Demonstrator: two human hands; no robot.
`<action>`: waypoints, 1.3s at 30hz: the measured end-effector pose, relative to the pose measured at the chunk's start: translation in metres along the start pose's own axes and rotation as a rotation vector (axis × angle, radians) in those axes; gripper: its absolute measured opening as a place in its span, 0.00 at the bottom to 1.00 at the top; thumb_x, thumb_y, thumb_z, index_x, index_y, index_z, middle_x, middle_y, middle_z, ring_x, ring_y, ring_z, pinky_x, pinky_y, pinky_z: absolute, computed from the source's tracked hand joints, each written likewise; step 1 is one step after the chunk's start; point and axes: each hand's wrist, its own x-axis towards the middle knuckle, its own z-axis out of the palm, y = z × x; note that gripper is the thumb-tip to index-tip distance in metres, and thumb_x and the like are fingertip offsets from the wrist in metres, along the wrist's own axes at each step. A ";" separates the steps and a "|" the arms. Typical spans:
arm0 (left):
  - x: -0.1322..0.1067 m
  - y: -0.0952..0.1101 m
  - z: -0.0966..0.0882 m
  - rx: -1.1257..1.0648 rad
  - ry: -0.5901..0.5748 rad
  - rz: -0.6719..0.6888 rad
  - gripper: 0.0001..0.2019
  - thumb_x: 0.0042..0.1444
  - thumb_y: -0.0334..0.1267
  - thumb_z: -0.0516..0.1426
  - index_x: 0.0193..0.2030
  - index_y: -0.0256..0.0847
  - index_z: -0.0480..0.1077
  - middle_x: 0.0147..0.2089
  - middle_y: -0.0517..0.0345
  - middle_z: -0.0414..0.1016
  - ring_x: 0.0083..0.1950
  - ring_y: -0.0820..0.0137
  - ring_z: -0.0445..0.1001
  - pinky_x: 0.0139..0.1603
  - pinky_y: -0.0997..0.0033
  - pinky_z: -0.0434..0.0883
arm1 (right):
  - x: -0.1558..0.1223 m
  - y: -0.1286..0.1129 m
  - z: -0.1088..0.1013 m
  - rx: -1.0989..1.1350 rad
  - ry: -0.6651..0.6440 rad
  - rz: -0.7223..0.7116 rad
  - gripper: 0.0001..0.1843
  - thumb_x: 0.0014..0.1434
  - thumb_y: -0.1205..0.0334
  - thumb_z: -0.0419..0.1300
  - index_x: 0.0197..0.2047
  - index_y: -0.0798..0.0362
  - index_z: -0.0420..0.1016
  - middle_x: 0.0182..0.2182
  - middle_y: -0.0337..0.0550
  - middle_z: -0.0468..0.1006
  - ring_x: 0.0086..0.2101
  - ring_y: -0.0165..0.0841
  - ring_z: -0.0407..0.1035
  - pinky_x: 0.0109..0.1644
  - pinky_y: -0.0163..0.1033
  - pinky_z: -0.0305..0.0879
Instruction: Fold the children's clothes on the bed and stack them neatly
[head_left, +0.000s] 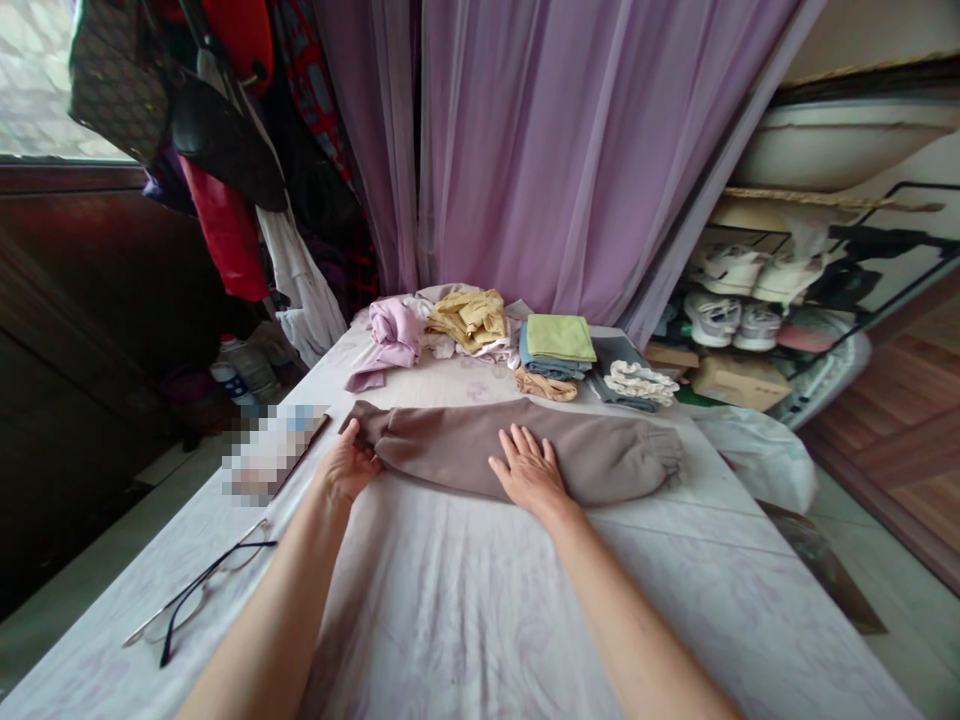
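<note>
A brown garment [457, 450], which looks like a pair of trousers folded lengthwise, lies across the bed-like surface, with a gathered end on the right. At its narrow left end, my left hand [351, 468] is closed on the cloth edge, thumb on top; some fingertips are hidden. My right hand [531, 472] rests flat on the middle of the garment, fingers spread. Behind the garment sit a green folded cloth [561, 338] on a blue-grey pile, and a tan piece [546, 385] in front of it.
Yellow [469, 318] and lilac clothes [394, 335] lie crumpled at the back. A white ruffled piece [641, 382] rests on dark folded cloth. Glasses [202, 590] and a blurred-out flat object [274, 455] lie left. A shoe rack [750, 240] stands right; a purple curtain [555, 150] hangs behind.
</note>
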 end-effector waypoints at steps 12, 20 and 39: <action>-0.040 0.016 0.045 0.106 -0.215 0.199 0.15 0.63 0.47 0.53 0.52 0.46 0.71 0.45 0.54 0.80 0.47 0.60 0.77 0.40 0.59 0.77 | -0.033 -0.009 -0.008 0.130 0.000 -0.078 0.31 0.70 0.49 0.42 0.70 0.54 0.57 0.70 0.52 0.53 0.69 0.43 0.46 0.71 0.59 0.39; -0.080 -0.008 0.113 0.082 -0.458 0.184 0.17 0.61 0.49 0.58 0.52 0.43 0.70 0.49 0.53 0.78 0.46 0.65 0.76 0.37 0.69 0.73 | -0.024 0.013 -0.041 1.130 0.219 -0.174 0.38 0.62 0.40 0.54 0.70 0.48 0.59 0.63 0.50 0.68 0.61 0.43 0.64 0.63 0.49 0.64; -0.070 -0.110 0.143 0.951 -0.731 0.793 0.40 0.51 0.51 0.64 0.69 0.44 0.58 0.73 0.45 0.55 0.74 0.54 0.51 0.72 0.49 0.50 | -0.005 0.106 -0.051 1.395 0.714 0.269 0.25 0.46 0.50 0.66 0.47 0.53 0.75 0.48 0.48 0.81 0.52 0.43 0.72 0.58 0.47 0.65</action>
